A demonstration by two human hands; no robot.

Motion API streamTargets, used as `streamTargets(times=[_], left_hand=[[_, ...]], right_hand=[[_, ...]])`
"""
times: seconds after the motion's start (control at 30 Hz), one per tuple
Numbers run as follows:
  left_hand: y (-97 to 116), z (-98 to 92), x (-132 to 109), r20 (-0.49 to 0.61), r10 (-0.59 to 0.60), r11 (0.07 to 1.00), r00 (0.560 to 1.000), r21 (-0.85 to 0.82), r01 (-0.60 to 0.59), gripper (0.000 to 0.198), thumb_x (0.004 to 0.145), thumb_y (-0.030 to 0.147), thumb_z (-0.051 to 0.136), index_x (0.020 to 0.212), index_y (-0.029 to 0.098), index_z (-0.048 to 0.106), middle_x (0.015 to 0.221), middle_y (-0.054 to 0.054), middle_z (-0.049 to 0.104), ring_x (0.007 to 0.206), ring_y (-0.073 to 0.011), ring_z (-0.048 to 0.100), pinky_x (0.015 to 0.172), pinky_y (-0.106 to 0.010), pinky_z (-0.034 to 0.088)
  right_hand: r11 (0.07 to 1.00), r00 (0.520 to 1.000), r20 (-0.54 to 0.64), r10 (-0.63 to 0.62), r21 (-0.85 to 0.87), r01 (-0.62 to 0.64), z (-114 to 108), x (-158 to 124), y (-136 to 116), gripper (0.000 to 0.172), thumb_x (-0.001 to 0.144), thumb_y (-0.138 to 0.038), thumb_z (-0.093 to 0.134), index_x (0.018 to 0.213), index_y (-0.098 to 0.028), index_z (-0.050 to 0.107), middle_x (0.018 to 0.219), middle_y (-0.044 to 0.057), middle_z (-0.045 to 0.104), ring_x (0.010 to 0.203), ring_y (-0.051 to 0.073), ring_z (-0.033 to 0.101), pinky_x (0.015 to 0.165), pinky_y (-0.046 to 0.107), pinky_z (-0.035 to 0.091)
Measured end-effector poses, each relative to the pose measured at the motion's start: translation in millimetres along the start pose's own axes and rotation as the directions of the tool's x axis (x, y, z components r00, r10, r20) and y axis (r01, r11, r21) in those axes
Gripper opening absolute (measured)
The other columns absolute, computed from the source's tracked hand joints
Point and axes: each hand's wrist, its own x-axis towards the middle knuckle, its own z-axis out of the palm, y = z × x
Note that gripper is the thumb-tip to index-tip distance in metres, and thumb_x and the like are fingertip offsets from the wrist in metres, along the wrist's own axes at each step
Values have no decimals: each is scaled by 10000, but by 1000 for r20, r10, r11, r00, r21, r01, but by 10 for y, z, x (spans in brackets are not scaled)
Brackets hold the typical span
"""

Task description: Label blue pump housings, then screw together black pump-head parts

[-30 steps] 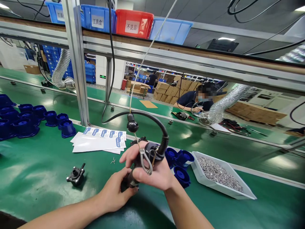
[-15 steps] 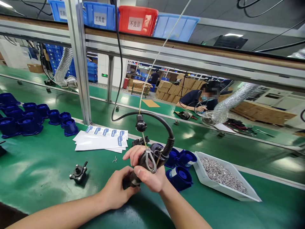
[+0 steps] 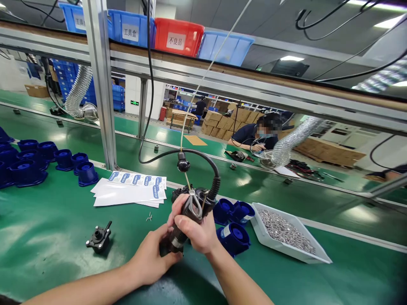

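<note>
My right hand is wrapped round a black electric screwdriver, which hangs from a thin cord and has a thick black cable bending out of its top. The tool tilts with its lower end toward my left hand. Between my left thumb and fingers sits a black part, mostly hidden by the hand and the tool, under the screwdriver's tip. A similar black pump-like part with silver screws rests on the green bench to the left. A few loose screws lie beyond my left hand.
At right stands a white tray full of screws, beside several blue plastic housings. More blue housings cover the far left. Label sheets lie ahead. A metal post rises at left. A co-worker sits across the bench.
My right hand's fingers, stretched out before, have curled in round the screwdriver. The tool stands slightly more to the left in view. The whole view has shifted with my head.
</note>
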Motion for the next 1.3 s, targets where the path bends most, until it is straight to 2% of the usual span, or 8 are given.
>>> streamTargets(times=[0.1, 0.27, 0.37, 0.6, 0.77, 0.97, 1.13, 1.3], left_hand=[[9, -15, -1, 32, -28, 999, 999, -17, 28, 276, 777, 223, 761, 1029, 179, 655, 951, -26, 711, 893, -235, 613, 793, -324, 452], [65, -35, -17, 62, -41, 998, 997, 39, 39, 227, 802, 258, 743, 988, 200, 628, 902, 3, 680, 862, -220, 590, 788, -322, 436], [82, -37, -16, 61, -45, 997, 997, 59, 41, 233, 816, 270, 737, 1017, 204, 639, 951, -7, 704, 903, -235, 612, 814, -329, 442], [79, -21, -27, 61, -47, 997, 997, 62, 43, 243, 812, 266, 744, 1026, 204, 645, 977, -18, 720, 928, -250, 631, 838, -340, 459], [68, -27, -17, 59, -53, 999, 997, 15, 52, 279, 793, 247, 767, 1032, 203, 630, 983, -16, 697, 944, -245, 620, 859, -343, 456], [40, -35, 30, 104, -47, 995, 993, -82, 56, 412, 763, 251, 832, 1099, 219, 595, 982, -16, 667, 1084, -293, 621, 951, -390, 449], [21, -29, 63, 122, -44, 993, 991, -104, 57, 507, 711, 255, 886, 1130, 218, 604, 977, -18, 690, 1106, -312, 644, 965, -408, 477], [1, -43, 82, 124, -34, 994, 992, -103, 47, 603, 701, 274, 915, 1227, 217, 626, 1034, -32, 730, 1093, -304, 664, 975, -409, 497]], right_hand=[[998, 996, -73, 51, 49, -48, -39, 23, -10, 121, 771, -262, 755, 863, -193, 719, 743, 11, 703, 510, 181, 693, 491, 286, 559], [996, 958, -274, -83, 7, 88, -105, 101, -72, 99, 773, -227, 770, 864, -197, 746, 822, 17, 739, 466, 143, 684, 482, 261, 561], [994, 946, -306, -105, -11, 107, -125, 138, -80, 92, 768, -207, 764, 859, -204, 750, 813, 9, 745, 454, 143, 684, 486, 261, 567], [997, 957, -280, -77, -1, 80, -145, 158, -10, 100, 779, -234, 783, 865, -201, 745, 826, 15, 740, 457, 149, 682, 474, 266, 563], [998, 982, -178, -63, -38, 57, -156, 151, -43, 120, 793, -259, 785, 883, -200, 732, 758, 14, 716, 513, 176, 693, 501, 284, 561], [999, 1000, -11, -26, 47, 26, -154, 106, -78, 168, 740, -272, 791, 847, -190, 691, 979, 63, 716, 535, 144, 660, 520, 297, 561], [983, 997, -65, 44, 179, -32, -85, 107, 25, 179, 768, -298, 769, 781, -200, 619, 766, -3, 645, 428, 129, 611, 423, 261, 519], [987, 995, -95, 35, 159, -19, -68, 86, 58, 144, 741, -256, 752, 763, -203, 620, 741, -8, 621, 451, 134, 607, 433, 260, 496]])
